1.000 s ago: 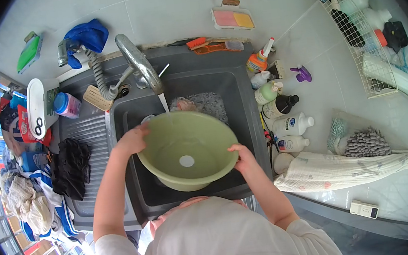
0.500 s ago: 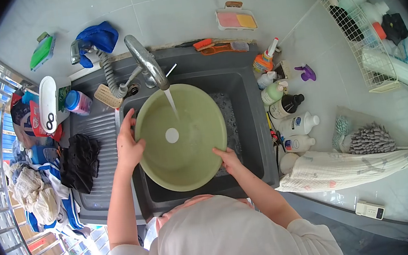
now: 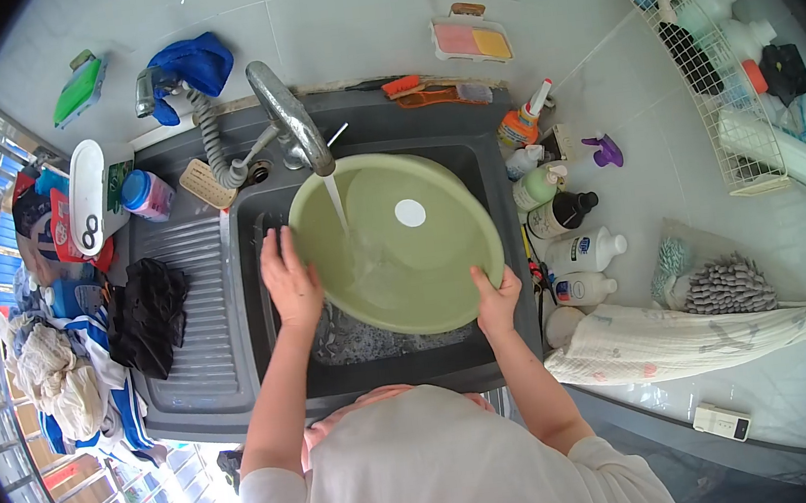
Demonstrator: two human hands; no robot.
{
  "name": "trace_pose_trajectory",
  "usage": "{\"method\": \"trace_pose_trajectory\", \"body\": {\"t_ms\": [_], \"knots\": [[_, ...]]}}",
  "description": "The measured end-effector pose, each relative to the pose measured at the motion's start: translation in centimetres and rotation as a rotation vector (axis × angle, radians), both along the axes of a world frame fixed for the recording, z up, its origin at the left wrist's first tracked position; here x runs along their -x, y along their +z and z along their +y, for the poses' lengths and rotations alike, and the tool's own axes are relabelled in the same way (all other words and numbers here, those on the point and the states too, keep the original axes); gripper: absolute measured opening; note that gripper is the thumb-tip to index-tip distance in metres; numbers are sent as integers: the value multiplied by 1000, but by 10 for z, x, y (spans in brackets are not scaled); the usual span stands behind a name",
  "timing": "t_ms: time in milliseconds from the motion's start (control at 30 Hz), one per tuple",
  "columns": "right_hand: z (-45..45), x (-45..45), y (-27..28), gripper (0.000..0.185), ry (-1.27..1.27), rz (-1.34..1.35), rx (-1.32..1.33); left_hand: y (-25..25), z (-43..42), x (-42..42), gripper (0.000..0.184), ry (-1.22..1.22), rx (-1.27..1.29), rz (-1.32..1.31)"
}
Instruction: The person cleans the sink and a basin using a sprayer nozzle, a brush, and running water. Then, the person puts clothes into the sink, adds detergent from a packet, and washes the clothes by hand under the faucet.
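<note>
A round pale-green basin sits tilted in the dark grey sink, with a white disc on its inner wall. Water runs from the chrome faucet into it, and a shallow pool lies at the bottom. My right hand grips the rim at the lower right, thumb over the inside edge and fingers underneath. At the left side of the basin, my left hand has its fingers stretched out flat, close against the outside wall; whether it touches is hard to tell.
Left of the sink, a ribbed drainboard carries a black cloth and a jar. Several bottles line the right side. Brushes lie along the back edge, and a wire rack hangs at upper right.
The basin has shifted right and tipped, its white disc moving up and right. My right hand went right with it. My left hand has moved right and down, its fingers now straighter.
</note>
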State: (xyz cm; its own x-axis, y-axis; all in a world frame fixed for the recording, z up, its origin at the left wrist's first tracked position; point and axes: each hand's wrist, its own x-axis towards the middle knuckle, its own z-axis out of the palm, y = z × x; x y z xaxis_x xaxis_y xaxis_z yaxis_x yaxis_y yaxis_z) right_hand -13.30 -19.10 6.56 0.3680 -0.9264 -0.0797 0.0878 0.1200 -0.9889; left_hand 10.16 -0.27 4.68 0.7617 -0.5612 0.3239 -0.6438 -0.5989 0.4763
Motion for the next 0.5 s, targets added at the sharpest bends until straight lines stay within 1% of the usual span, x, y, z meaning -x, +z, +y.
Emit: {"method": "trace_pose_trajectory", "body": {"t_ms": [33, 67, 100, 133, 167, 200, 233, 267, 333, 367, 433, 467, 500], "knots": [[2, 0, 7, 7, -3, 88, 118, -6, -9, 6, 77, -5, -51, -138], [4, 0, 13, 7, -5, 92, 120, -12, -17, 15, 76, -106, -111, -109], [8, 0, 20, 13, 3, 159, 239, -17, -25, 25, 79, -200, -228, -34], [11, -1, 25, 22, 13, 227, 357, -31, -33, 35, 76, -300, -265, 7], [14, -3, 27, 22, 14, 232, 358, -44, -40, 47, 76, -301, -262, 12], [16, -4, 29, 27, -19, 222, 419, -55, -48, 59, 73, -344, -298, 74], [19, -6, 31, 33, -51, 213, 480, -57, -57, 70, 70, -388, -332, 137], [22, -8, 35, 33, -49, 217, 481, -58, -67, 80, 70, -387, -330, 141], [27, -11, 44, 36, -69, 226, 577, -51, -87, 100, 69, -425, -127, 291], [29, -12, 49, 36, -64, 229, 574, -48, -96, 108, 69, -422, -129, 297], [32, -11, 55, 34, -68, 268, 631, -40, -109, 118, 65, -579, -115, 342], [32, -9, 54, 34, -64, 271, 629, -41, -109, 121, 65, -577, -115, 346], [29, -5, 54, 26, -51, 301, 659, -44, -110, 125, 63, -673, -69, 383]]}}
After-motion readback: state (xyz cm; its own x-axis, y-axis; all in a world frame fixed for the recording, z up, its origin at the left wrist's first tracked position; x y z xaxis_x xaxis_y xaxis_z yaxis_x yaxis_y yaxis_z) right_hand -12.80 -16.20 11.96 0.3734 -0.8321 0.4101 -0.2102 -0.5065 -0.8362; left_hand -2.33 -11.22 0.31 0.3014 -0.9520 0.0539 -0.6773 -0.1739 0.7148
